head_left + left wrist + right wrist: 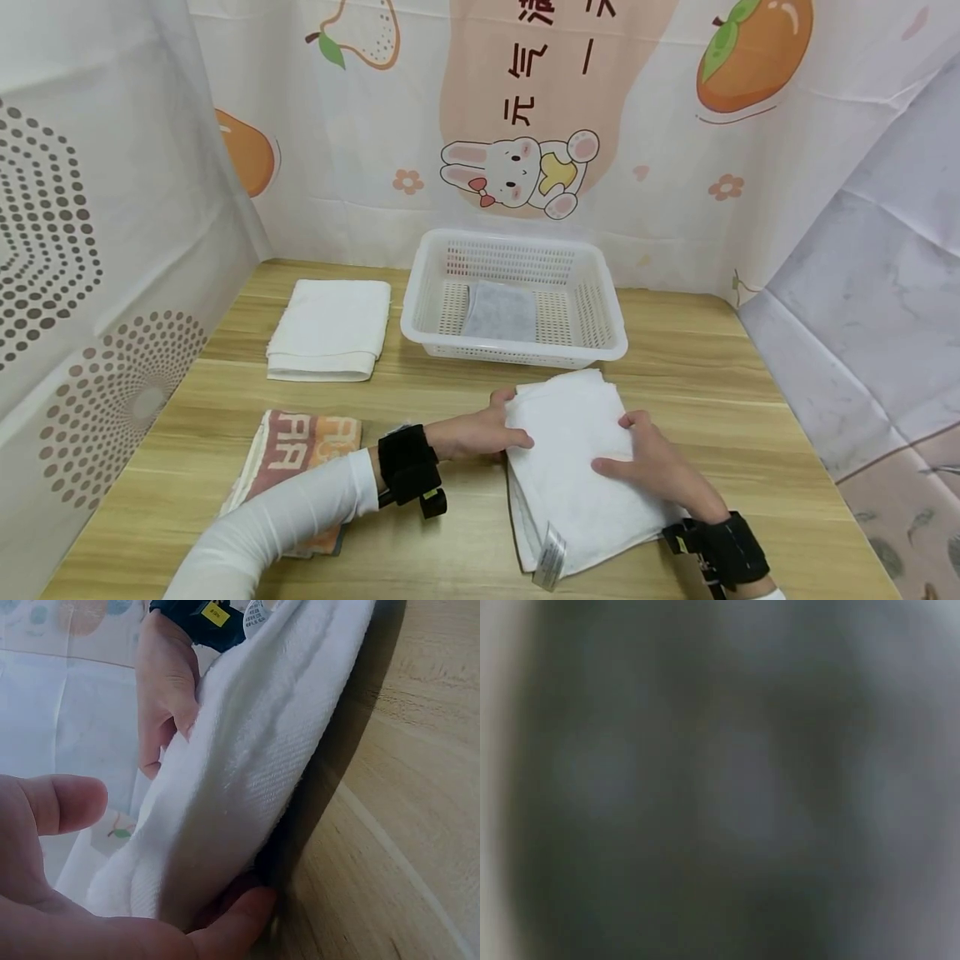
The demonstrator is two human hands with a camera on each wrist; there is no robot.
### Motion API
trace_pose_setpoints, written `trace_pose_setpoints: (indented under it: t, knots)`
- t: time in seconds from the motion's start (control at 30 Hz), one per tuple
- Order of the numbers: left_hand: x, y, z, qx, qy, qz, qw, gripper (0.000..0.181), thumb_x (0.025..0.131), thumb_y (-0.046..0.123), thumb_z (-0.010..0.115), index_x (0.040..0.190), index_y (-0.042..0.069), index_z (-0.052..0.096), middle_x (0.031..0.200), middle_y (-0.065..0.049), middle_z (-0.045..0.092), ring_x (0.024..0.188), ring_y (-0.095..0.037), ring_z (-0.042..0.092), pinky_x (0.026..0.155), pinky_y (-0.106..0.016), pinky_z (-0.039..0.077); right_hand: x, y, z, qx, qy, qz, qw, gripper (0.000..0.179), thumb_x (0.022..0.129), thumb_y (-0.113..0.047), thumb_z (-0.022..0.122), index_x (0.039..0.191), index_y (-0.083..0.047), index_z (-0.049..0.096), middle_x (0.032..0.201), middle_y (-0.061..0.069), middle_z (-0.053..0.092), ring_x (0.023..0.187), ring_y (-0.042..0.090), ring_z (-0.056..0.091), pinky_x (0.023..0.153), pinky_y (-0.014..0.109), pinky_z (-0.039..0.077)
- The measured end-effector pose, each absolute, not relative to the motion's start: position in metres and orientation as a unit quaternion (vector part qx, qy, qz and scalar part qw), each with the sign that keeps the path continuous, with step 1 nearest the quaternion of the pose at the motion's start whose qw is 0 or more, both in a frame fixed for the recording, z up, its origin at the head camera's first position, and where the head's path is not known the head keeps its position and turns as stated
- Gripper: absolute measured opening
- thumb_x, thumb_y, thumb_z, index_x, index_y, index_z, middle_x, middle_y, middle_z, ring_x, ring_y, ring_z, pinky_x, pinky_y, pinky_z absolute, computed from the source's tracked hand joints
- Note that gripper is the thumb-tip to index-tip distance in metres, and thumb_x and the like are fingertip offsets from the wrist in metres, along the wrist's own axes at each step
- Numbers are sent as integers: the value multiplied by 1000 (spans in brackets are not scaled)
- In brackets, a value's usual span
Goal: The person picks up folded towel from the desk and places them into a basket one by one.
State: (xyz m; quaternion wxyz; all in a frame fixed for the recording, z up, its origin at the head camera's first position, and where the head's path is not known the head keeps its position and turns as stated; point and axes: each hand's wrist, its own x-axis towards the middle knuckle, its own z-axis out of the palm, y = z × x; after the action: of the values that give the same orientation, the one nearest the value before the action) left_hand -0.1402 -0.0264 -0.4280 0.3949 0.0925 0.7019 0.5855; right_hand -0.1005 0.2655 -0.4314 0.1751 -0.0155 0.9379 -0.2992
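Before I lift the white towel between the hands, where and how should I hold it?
I would grip the towel by its left and right edges, coming from both sides, taking all layers together: it is folded, and the layers sit unevenly along the left edge, so pinching only the top could leave others behind.

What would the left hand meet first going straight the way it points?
The larger white towel; the left hand touches its edge. Beyond that, the line seems to pass near the right hand, depth unclear.
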Motion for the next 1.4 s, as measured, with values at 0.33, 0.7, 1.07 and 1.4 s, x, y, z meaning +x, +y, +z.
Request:
trace_pose_setpoints:
  t: [0.33,0.7,1.07,1.4]
  knots:
    - [-140,-26,-430,90,694,602,385,98,88,8,67,156,9,-4,155,-28,15,128,-28,41,97,-36,42,-98,260,-431,-21,935,-312,167,83,81,-45,80,132,3,34,136,39,42,120,42,47,97,57,41]
    - [-142,-33,-435,126,739,576,327,97,83,4,66,154,3,2,151,-30,23,137,-31,29,114,-42,25,-96,259,-426,-36,925,-336,174,73,88,-40,75,133,2,36,138,39,40,125,44,43,100,60,38]
    - [-145,-38,-438,124,734,590,313,98,80,0,64,154,2,0,151,-29,24,136,-32,32,113,-42,26,-95,258,-424,-39,922,-339,182,67,91,-40,71,134,-1,38,131,30,48,113,36,47,93,49,42]
    - [-143,-42,-435,98,731,608,293,98,75,-4,66,151,1,4,143,-31,31,129,-34,35,110,-44,28,-94,254,-426,-32,915,-356,187,67,89,-42,72,134,-4,38,136,30,45,115,35,47,92,47,41]
